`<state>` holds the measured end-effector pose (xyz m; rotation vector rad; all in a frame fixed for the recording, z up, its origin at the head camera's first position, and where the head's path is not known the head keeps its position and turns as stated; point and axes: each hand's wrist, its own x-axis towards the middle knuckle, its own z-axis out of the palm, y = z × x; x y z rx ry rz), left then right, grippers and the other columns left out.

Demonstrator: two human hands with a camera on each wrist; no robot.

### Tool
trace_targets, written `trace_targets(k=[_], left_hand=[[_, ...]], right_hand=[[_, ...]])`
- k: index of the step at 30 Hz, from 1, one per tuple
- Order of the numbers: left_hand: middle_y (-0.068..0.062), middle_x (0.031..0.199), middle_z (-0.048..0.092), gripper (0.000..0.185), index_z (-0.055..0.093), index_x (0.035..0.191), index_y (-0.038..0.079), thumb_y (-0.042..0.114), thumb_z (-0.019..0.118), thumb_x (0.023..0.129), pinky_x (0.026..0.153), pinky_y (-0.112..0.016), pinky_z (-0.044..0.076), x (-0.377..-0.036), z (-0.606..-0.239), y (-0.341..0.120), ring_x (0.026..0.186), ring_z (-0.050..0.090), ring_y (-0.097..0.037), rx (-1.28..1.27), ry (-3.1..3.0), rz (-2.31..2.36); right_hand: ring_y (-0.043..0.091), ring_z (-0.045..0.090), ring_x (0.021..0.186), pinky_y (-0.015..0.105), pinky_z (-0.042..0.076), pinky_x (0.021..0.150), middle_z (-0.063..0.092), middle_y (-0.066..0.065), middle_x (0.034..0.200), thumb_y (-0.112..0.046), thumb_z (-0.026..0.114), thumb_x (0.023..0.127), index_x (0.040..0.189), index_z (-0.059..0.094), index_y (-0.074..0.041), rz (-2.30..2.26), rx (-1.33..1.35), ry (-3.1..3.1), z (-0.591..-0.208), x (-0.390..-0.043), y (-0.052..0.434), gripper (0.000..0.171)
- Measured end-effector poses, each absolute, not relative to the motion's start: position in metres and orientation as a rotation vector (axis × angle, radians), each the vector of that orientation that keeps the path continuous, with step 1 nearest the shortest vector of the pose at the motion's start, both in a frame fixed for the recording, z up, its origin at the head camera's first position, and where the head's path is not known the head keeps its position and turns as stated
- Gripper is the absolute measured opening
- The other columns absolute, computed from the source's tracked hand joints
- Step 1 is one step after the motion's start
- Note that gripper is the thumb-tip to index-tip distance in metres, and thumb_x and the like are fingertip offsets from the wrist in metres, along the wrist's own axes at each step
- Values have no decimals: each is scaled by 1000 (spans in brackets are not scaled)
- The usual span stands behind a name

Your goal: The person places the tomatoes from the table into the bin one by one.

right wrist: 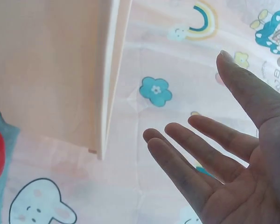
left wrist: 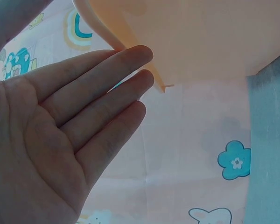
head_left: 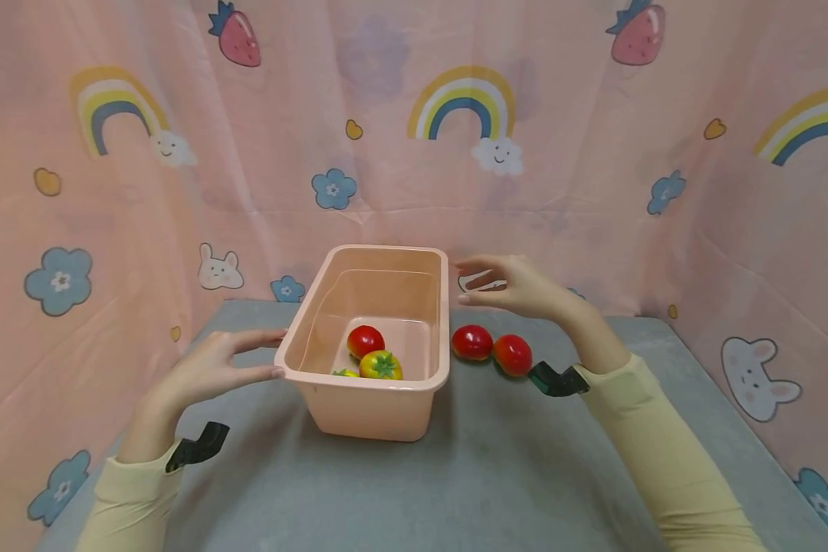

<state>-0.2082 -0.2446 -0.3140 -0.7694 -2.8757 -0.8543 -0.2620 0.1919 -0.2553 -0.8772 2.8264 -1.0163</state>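
Note:
A peach plastic bin (head_left: 369, 410) stands on the grey table. Inside it lie a red tomato (head_left: 366, 341), a yellow-red tomato (head_left: 381, 366) with a green leafy top, and a yellowish piece (head_left: 346, 373) mostly hidden by the near rim. My left hand (head_left: 210, 368) is at the bin's near left corner, fingertips right at the rim, its fingers straight in the left wrist view. Beyond the right rim, toward the far corner, my right hand (head_left: 517, 287) hovers with fingers spread and nothing held; the right wrist view shows a gap between fingertips and bin.
Two red tomatoes (head_left: 493, 350) lie on the table (head_left: 524, 475) close to the bin's right side, below my right hand. A pink patterned curtain (head_left: 566, 192) hangs behind the table and along both sides. Black straps (head_left: 559, 379) stick out at both sleeve cuffs.

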Motion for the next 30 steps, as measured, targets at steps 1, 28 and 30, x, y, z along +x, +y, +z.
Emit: trace_targets(k=[1,28,30], left_hand=[[-2,127,62,62,55,135,20,49,69,82,94,-55,45,-208,-314,-245,122,55,-26,-768,-2877,-855],[-3,125,64,61,56,134,19,48,69,82,94,-57,44,-207,-312,-243,122,55,-27,-770,-2872,-840],[-2,125,64,61,56,134,19,48,70,82,94,-56,44,-208,-312,-243,122,55,-27,-766,-2872,-840]], right_hand=[[29,61,114,43,53,88,57,11,133,-33,73,83,136,51,-13,-1017,-862,2829,-257,-262,194,60],[33,60,114,45,52,90,58,15,131,-34,69,86,133,53,-9,-1073,-729,2844,-290,-257,246,55],[34,60,114,46,52,90,58,15,131,-34,69,87,133,53,-9,-1065,-723,2851,-292,-256,249,55]])
